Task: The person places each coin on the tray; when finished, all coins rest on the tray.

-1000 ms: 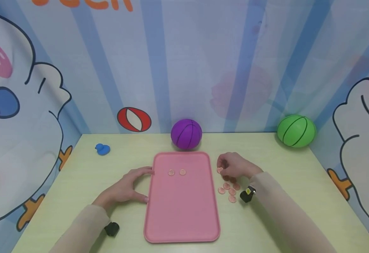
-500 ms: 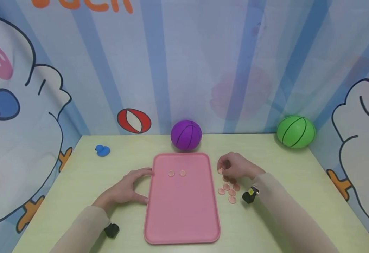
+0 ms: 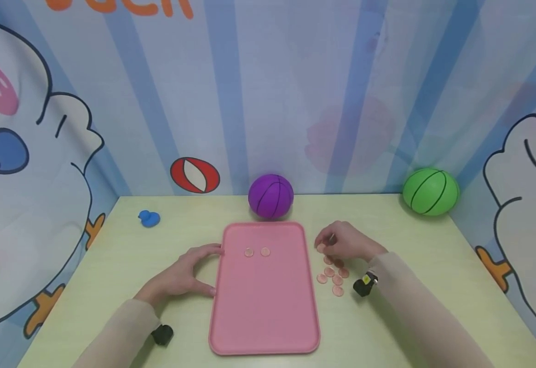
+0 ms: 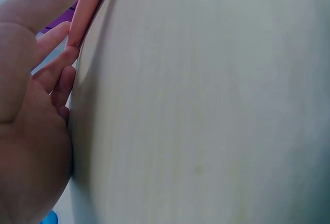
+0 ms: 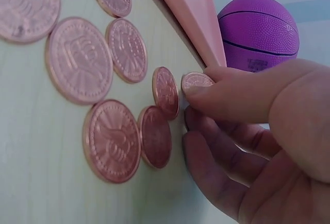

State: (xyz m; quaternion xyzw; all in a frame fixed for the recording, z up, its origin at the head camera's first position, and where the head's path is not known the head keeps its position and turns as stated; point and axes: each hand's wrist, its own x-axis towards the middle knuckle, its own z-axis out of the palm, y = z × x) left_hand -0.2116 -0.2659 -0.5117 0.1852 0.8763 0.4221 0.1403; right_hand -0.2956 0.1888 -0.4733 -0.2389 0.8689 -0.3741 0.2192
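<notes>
Right of the pink tray [image 3: 265, 312], just beside its edge: right hand [image 3: 349, 241] pinches one coin [image 5: 196, 80] between thumb and finger. Can't tell if it's fully off the table [image 3: 387, 327]. Seven loose coins [image 5: 80, 60] lie near it on the tabletop; two more coins [image 3: 257, 252] sit flat in the tray's far half.

To do this pick well, I'd grip by the rim, square up the pinch, then lift straight up before going sideways; the closest loose coins look easy to drag, and the tray rim could catch a low coin.

Pose: right forearm angles in from near right, hand low, fingers curled. Left hand [image 3: 181, 274] has thumb and fingers spread, tips on the tray's left edge; probably steadies it.
</notes>
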